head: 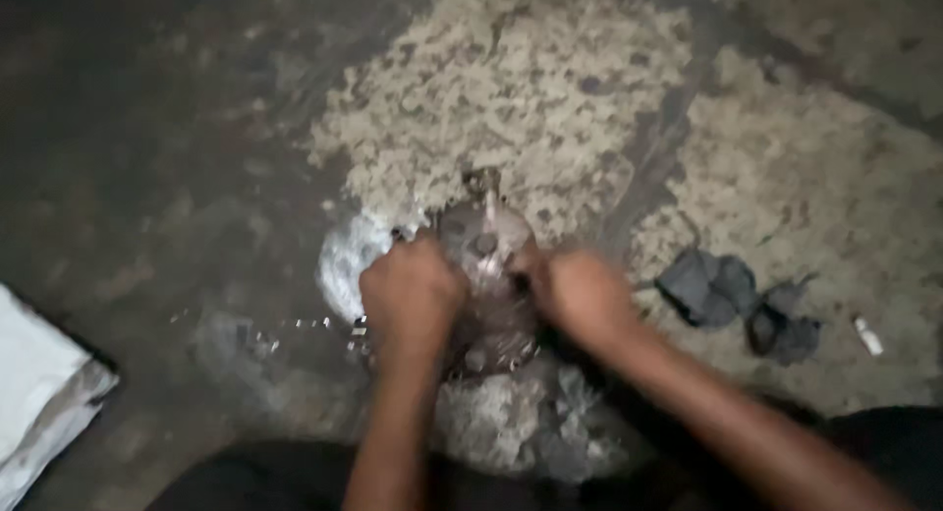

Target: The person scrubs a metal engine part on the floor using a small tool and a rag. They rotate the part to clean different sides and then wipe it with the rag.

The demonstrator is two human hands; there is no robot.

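Observation:
A grimy round metal machine part (483, 251) with a bolt head on top stands on the dirty floor in the middle of the view. My left hand (411, 297) is closed around its left side. On the right side my right hand (582, 295) grips it too. The lower half of the part is hidden behind my hands. The picture is blurred, so small details of the part cannot be made out.
Pale sawdust-like grit (511, 88) covers the floor beyond the part. A crumpled dark rag (735, 300) lies to the right, with a small white piece (868, 336) past it. A clear plastic bag (349, 260) lies left of the part. White cloth (39, 393) sits at the left edge.

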